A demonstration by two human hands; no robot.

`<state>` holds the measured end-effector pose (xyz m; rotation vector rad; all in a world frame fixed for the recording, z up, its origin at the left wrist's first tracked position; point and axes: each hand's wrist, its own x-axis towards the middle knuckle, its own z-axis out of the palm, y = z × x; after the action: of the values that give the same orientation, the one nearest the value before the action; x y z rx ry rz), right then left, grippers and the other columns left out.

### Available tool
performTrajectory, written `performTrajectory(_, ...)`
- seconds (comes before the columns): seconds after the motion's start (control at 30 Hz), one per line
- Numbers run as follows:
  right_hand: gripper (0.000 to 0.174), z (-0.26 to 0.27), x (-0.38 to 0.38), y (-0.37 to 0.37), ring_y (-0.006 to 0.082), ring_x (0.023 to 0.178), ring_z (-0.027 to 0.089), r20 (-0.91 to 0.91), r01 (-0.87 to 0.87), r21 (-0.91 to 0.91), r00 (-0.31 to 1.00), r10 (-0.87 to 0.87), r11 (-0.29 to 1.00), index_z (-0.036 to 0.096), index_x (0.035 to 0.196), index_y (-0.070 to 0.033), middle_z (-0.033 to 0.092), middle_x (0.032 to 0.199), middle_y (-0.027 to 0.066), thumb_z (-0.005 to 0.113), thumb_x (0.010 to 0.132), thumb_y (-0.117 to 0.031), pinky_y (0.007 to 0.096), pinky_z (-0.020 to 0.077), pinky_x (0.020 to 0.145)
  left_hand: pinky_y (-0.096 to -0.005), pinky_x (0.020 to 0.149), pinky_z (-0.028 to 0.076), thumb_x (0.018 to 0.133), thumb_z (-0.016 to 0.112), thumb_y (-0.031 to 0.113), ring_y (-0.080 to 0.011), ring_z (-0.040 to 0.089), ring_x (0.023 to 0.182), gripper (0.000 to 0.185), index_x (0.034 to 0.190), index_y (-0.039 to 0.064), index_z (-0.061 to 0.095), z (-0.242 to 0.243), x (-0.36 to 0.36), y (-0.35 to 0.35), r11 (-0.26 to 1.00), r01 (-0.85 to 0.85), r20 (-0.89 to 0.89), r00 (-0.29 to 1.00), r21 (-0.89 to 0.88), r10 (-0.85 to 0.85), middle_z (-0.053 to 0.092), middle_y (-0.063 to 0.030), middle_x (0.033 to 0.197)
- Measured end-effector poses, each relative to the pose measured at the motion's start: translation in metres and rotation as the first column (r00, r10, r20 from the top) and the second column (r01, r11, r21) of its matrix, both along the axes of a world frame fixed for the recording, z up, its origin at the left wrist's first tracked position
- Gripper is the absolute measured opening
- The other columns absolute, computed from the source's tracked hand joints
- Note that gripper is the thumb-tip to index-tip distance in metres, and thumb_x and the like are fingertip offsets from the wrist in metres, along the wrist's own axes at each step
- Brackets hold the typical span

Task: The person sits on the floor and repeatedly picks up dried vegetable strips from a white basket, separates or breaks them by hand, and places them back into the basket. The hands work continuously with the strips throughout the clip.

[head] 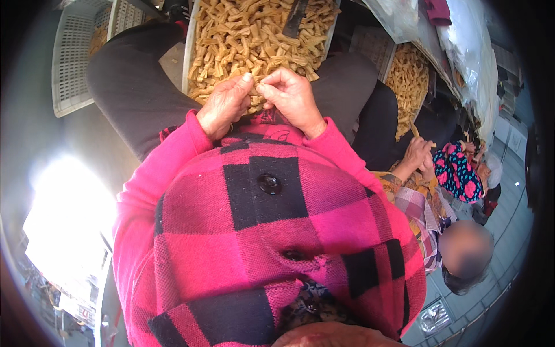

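Observation:
Many short tan knotted strips, which look like tofu-skin knots (247,39), fill a pale plastic crate (189,52) between the person's knees. At the crate's near end my left hand (227,102) and my right hand (292,97) are held close together. Thumb and forefinger of each pinch a small tan piece between them, largely hidden by the fingertips. A dark flat blade-like tool (295,19) lies on the heap near the crate's far right.
White perforated crates (71,65) stand at the left. To the right, a co-worker's hands (419,154) hold a tan strip beside another crate of tan pieces (407,82). A further person (459,171) sits beyond. Clear plastic sheeting (468,47) hangs at the upper right.

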<state>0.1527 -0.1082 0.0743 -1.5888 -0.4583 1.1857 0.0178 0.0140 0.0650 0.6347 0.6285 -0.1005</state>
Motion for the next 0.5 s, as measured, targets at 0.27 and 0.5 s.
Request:
performTrajectory(0.27, 0.034, 0.0, 0.04, -0.009, 0.01, 0.073, 0.06, -0.361, -0.005, 0.142, 0.931, 0.057, 0.99, 0.057, 0.115, 0.003, 0.063, 0.095, 0.0061, 0.07, 0.086, -0.008, 0.0225, 0.0532, 0.065, -0.0201, 0.038, 0.02, 0.1, 0.051, 0.033, -0.0031, 0.028, 0.043, 0.018, 0.101, 0.016, 0.057, -0.032, 0.0, 0.012, 0.998, -0.003, -0.157, 0.988, -0.06, -0.007, 0.038, 0.0097, 0.058)
performTrajectory(0.5, 0.047, -0.008, 0.016, -0.002, 0.0123, 0.091, 0.063, -0.084, -0.215, 0.19, 0.969, 0.234, 0.958, 0.061, 0.12, -0.001, 0.066, 0.101, 0.0057, 0.079, 0.078, -0.014, 0.0259, 0.0533, 0.077, -0.019, 0.038, 0.02, 0.099, 0.049, 0.024, -0.0029, 0.03, 0.043, 0.012, 0.103, 0.014, 0.055, -0.017, 0.017, 0.006, 0.969, 0.126, -0.219, 0.96, -0.212, -0.172, 0.043, 0.0086, 0.062)
